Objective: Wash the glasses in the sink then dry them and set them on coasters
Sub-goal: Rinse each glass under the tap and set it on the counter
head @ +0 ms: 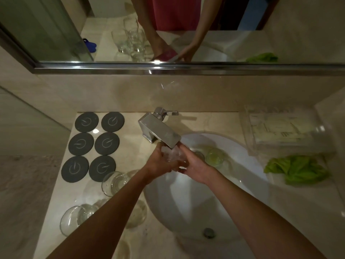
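Both hands, left hand and right hand, curled around one glass held right under the faucet spout over the sink for rinsing, coasters waiting bare at left

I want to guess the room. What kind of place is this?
Probably a bathroom: a white sink set in a stone counter, a metal tap, and a big wall mirror above.
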A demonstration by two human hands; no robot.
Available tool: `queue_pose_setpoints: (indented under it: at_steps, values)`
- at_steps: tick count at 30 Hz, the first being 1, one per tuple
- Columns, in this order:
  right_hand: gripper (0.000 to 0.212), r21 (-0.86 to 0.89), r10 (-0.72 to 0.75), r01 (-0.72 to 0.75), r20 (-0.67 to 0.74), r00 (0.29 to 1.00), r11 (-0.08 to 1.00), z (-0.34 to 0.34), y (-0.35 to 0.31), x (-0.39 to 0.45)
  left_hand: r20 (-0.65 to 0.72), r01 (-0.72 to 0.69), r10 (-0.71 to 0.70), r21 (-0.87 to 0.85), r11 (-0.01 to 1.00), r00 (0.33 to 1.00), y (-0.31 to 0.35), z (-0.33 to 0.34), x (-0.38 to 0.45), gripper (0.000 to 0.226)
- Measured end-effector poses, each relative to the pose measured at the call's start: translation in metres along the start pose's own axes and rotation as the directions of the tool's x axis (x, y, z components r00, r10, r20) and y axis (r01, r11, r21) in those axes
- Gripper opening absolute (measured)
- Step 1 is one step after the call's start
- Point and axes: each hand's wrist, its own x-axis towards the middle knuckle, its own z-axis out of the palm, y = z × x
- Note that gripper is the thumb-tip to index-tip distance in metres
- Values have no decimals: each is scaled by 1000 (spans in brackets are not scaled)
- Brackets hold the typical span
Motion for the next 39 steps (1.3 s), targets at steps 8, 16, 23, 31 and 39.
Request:
queue_pose_setpoints:
  at_steps: [8,16,23,31,39]
  values:
    - [54,214,46,-34,-51,998,976,-2,3,-2,-62,15,-14,9,1000,998,5,11,11,63]
    - [56,361,56,-41,-31,998,932,-1,18,-1,-84,48,-65,-184,982,994,-7,15,16,70]
    - [52,418,95,-80,-15,995,905,-6,25,-1,-196,83,-132,-238,968,972,-17,21,15,77]
    - [24,-139,-108,85,-170,979,987,-17,3,5,-68,149,-155,-76,986,986,-23,11,17,64]
    - [24,-289,-298,236,-195,935,928,-18,-10,9,-31,132,-136,-98,986,990,-31,1,21,74]
